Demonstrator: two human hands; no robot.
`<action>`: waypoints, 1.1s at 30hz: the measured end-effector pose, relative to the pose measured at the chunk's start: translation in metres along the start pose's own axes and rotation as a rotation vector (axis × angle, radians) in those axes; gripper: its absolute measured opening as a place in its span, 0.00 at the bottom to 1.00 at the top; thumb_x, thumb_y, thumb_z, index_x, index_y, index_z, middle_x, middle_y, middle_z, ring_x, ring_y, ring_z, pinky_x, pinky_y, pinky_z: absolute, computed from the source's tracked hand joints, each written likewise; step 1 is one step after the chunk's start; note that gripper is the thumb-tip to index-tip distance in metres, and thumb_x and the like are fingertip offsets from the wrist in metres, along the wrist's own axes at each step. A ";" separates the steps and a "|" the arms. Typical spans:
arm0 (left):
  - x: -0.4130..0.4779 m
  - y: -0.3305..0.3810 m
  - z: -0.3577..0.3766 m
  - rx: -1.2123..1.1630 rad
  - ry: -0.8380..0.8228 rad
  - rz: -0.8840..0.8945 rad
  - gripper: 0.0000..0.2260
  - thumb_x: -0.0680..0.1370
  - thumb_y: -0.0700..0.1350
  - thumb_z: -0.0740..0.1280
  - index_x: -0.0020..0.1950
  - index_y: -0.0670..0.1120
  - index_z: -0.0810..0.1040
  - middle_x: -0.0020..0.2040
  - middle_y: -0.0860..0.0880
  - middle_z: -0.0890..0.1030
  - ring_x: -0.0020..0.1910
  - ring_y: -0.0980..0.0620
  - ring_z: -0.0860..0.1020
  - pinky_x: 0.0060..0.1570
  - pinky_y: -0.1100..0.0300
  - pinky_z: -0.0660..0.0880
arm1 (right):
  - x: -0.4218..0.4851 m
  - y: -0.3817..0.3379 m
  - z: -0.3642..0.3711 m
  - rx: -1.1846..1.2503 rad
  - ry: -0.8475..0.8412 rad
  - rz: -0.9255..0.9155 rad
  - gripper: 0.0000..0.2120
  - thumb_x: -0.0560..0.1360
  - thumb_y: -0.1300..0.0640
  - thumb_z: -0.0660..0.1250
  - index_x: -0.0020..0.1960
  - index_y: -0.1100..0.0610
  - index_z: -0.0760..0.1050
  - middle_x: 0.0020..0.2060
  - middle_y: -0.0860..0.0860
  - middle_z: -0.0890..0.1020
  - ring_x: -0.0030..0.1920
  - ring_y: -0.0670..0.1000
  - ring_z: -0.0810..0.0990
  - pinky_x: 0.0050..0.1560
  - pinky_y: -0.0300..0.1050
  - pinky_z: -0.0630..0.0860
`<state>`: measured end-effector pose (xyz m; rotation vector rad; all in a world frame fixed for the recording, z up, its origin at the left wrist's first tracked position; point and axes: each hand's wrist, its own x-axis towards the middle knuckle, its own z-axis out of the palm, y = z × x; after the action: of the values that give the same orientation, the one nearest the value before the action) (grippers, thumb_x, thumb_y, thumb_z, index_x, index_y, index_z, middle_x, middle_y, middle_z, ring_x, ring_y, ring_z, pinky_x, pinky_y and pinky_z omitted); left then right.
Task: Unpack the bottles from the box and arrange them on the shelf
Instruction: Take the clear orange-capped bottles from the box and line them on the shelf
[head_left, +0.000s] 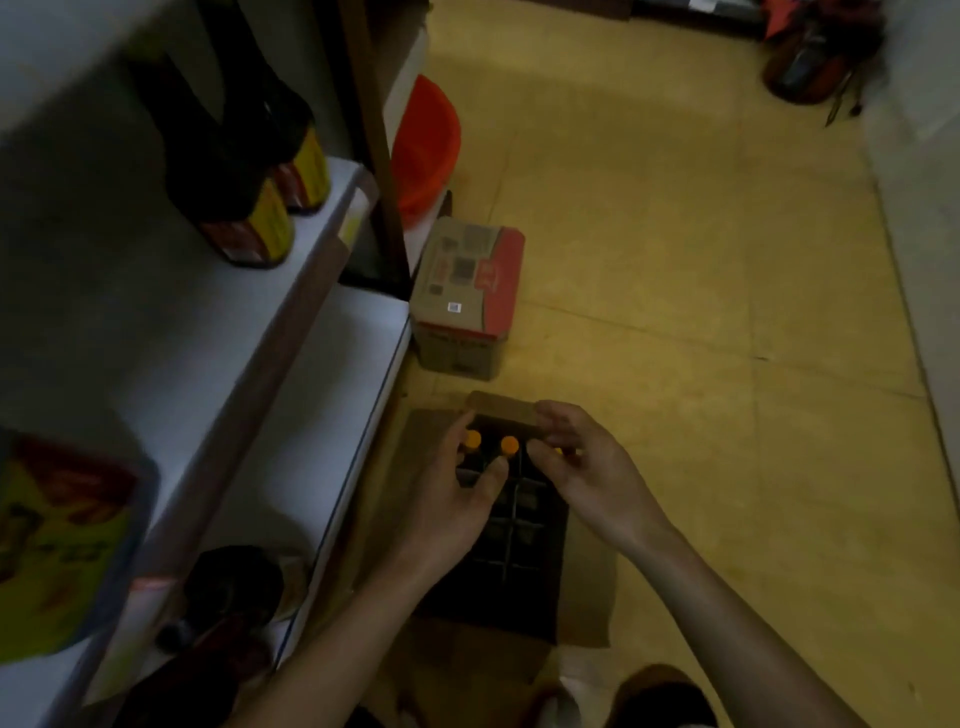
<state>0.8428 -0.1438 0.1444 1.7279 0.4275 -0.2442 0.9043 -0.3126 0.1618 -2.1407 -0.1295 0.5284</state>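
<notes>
An open cardboard box (587, 597) with dark dividers sits on the floor below me. Three dark bottles with orange caps stand in its far row. My left hand (457, 499) curls around the left bottle (472, 439), thumb near the middle bottle (509, 445). My right hand (587, 467) closes over the right bottle (558, 451), whose cap is mostly hidden by the fingers. The white shelf (218, 332) on the left holds two dark bottles with yellow and red labels (249, 208).
A closed carton (467, 296) stands on the floor past the open box, an orange basin (426, 150) behind it. Dark bottles (228, 587) sit on the lower shelf. A yellow packet (57, 551) is at the left edge. Yellow floor spreads to the right.
</notes>
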 end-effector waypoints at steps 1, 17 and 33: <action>0.013 -0.020 0.006 0.011 0.001 -0.005 0.28 0.83 0.48 0.68 0.81 0.58 0.63 0.75 0.56 0.72 0.70 0.58 0.74 0.70 0.49 0.75 | 0.011 0.018 0.010 -0.008 0.011 0.000 0.20 0.82 0.53 0.67 0.74 0.50 0.71 0.66 0.48 0.77 0.60 0.39 0.77 0.50 0.23 0.73; 0.131 -0.195 0.058 0.084 0.113 0.059 0.28 0.83 0.44 0.68 0.80 0.55 0.61 0.76 0.52 0.67 0.71 0.55 0.70 0.57 0.64 0.74 | 0.105 0.160 0.090 -0.194 0.089 -0.155 0.22 0.82 0.54 0.68 0.75 0.48 0.70 0.58 0.41 0.77 0.59 0.42 0.78 0.51 0.24 0.71; 0.145 -0.164 0.040 0.043 0.031 0.044 0.24 0.83 0.41 0.66 0.77 0.54 0.67 0.59 0.60 0.77 0.61 0.58 0.78 0.55 0.62 0.77 | 0.144 0.156 0.120 -0.192 -0.030 -0.285 0.20 0.81 0.53 0.68 0.72 0.44 0.71 0.56 0.37 0.75 0.56 0.38 0.75 0.50 0.26 0.67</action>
<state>0.9095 -0.1361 -0.0680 1.7835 0.4083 -0.1966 0.9688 -0.2731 -0.0699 -2.2494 -0.5125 0.3929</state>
